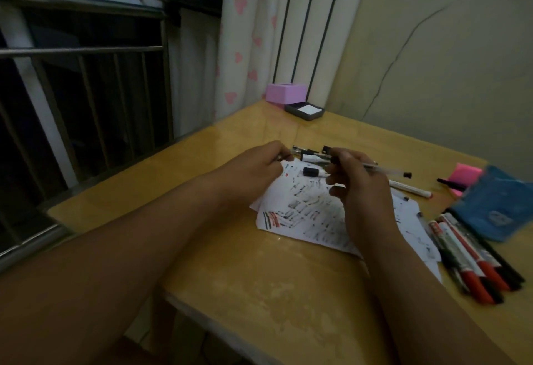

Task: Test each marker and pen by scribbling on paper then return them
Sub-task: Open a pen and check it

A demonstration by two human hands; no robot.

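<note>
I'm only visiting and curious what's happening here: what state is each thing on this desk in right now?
left hand, fingers curled at the paper's far edge; what they hold is unclear.
right hand, gripping the clear pen.
clear pen, held off the desk.
paper, flat, covered in scribbles.
markers, lying side by side, capped.
white pen, lying on the desk, untouched.

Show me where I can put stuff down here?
Widest bare patch: the near part of the yellow glossy table, between the scribbled white paper and the front edge. Another strip lies between the pink square box and the loose pens. Crowded: the right side, with red and black markers and a blue fabric pouch.
</note>
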